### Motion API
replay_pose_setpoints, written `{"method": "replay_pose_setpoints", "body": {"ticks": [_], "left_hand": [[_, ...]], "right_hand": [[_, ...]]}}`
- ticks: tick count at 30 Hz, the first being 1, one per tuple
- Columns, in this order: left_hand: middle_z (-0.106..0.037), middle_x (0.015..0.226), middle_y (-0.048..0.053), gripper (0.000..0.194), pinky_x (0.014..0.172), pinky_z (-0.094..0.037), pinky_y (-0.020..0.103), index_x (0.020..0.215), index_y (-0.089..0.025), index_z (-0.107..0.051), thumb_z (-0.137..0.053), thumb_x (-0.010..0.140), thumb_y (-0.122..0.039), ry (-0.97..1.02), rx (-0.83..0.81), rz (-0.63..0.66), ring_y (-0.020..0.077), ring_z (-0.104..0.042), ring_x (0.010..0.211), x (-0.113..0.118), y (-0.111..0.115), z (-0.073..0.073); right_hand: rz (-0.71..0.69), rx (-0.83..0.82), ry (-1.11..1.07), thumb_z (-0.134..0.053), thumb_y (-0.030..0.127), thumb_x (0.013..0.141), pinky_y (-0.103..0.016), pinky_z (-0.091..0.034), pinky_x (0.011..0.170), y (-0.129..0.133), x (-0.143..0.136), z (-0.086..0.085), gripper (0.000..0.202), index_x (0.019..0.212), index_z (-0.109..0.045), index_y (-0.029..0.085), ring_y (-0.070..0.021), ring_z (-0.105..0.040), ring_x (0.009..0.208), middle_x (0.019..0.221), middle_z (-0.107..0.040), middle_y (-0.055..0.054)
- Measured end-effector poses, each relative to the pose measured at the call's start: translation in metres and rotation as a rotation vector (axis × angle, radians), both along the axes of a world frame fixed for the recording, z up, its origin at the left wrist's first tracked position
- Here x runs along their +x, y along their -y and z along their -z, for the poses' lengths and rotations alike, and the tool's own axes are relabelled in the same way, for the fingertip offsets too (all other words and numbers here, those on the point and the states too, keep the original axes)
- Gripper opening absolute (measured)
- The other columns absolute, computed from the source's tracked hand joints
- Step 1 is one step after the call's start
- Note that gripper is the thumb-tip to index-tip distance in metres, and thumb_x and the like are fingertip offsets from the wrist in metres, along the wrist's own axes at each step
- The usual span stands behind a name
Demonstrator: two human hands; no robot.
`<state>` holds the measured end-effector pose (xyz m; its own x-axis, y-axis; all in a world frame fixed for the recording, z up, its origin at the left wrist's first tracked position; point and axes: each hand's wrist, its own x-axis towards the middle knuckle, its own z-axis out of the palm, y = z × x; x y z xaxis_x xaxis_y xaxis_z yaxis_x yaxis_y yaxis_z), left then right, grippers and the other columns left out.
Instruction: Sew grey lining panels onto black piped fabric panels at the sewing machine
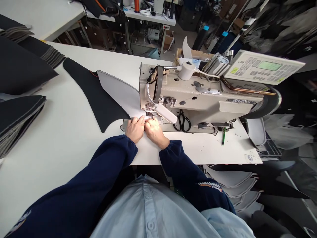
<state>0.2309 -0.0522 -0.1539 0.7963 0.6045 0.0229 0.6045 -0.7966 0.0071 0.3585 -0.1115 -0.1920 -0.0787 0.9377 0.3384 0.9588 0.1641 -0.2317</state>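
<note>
Close together under the head of a sewing machine (pixel 198 96), both hands work at one end of a fabric panel (pixel 119 89). The panel has a black part and a light grey part, and it stretches away to the left over the white table. My left hand (pixel 135 129) is closed on its end, fingertips by the needle area. Beside it, my right hand (pixel 155 131) is closed too, its fingers pinching the same edge. The fingertips nearly touch; the exact edge between them is hidden. A small white lamp (pixel 165 113) lights the spot from just above.
Black scissors (pixel 182 121) lie on the machine bed, and a green pen (pixel 223 136) rests farther right. Stacked dark panels (pixel 22 66) occupy the table's left side. A control box with a display (pixel 267 66) sits atop the machine. More cut pieces (pixel 237 185) hang below right.
</note>
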Motion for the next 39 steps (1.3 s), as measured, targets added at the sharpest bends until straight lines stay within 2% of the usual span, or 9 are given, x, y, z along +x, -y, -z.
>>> {"method": "replay_pose_setpoints", "body": {"ticks": [6, 11, 17, 24, 33, 39], "left_hand": [[-0.043, 0.148, 0.007, 0.055, 0.08, -0.042, 0.044, 0.137, -0.018, -0.048, -0.039, 0.084, -0.01, -0.006, -0.02, -0.041, 0.0292, -0.044, 0.114, 0.012, -0.012, -0.003], [-0.046, 0.143, 0.013, 0.052, 0.083, -0.043, 0.045, 0.136, -0.012, -0.047, -0.037, 0.086, -0.01, 0.028, -0.056, -0.072, 0.031, -0.042, 0.116, 0.019, -0.022, 0.0], [-0.049, 0.131, 0.018, 0.043, 0.08, -0.043, 0.044, 0.13, -0.009, -0.051, -0.033, 0.09, -0.011, 0.079, -0.021, -0.091, 0.0311, -0.043, 0.111, 0.019, -0.02, 0.003], [-0.054, 0.116, 0.016, 0.035, 0.078, -0.042, 0.041, 0.119, -0.01, -0.056, -0.041, 0.088, -0.011, 0.121, -0.053, -0.09, 0.0281, -0.046, 0.106, 0.022, -0.02, 0.004], [-0.055, 0.112, 0.015, 0.028, 0.076, -0.043, 0.04, 0.108, -0.01, -0.062, -0.044, 0.086, -0.011, 0.211, -0.076, -0.061, 0.0275, -0.049, 0.104, 0.022, -0.021, 0.011], [-0.057, 0.108, 0.017, 0.031, 0.081, -0.045, 0.041, 0.105, -0.01, -0.063, -0.037, 0.088, -0.008, 0.256, -0.07, -0.051, 0.027, -0.05, 0.101, 0.021, -0.023, 0.015]], "right_hand": [[0.05, 0.085, 0.022, -0.042, 0.012, 0.094, -0.047, -0.031, 0.11, -0.001, 0.002, 0.006, 0.02, 0.092, -0.062, 0.014, -0.0243, -0.052, 0.113, 0.118, -0.062, -0.013], [0.096, 0.108, -0.017, -0.043, 0.015, 0.095, -0.043, -0.036, 0.104, 0.004, 0.003, 0.005, 0.02, 0.089, -0.062, 0.014, -0.0249, -0.052, 0.111, 0.112, -0.065, -0.012], [0.096, 0.125, -0.039, -0.044, 0.015, 0.095, -0.045, -0.033, 0.105, 0.006, 0.003, 0.001, 0.019, 0.088, -0.061, 0.017, -0.0242, -0.053, 0.112, 0.109, -0.066, -0.011], [0.037, 0.24, -0.039, -0.043, 0.012, 0.094, -0.046, -0.033, 0.105, 0.01, 0.007, 0.004, 0.018, 0.089, -0.06, 0.017, -0.0217, -0.057, 0.105, 0.1, -0.067, -0.009], [0.003, 0.234, -0.03, -0.039, 0.014, 0.096, -0.05, -0.032, 0.106, 0.008, 0.01, 0.004, 0.023, 0.089, -0.06, 0.019, -0.0213, -0.06, 0.1, 0.098, -0.068, -0.008], [0.031, 0.238, -0.105, -0.036, 0.016, 0.096, -0.054, -0.036, 0.103, 0.033, 0.006, 0.0, 0.027, 0.091, -0.062, 0.022, -0.0243, -0.064, 0.099, 0.102, -0.069, -0.009]]}}
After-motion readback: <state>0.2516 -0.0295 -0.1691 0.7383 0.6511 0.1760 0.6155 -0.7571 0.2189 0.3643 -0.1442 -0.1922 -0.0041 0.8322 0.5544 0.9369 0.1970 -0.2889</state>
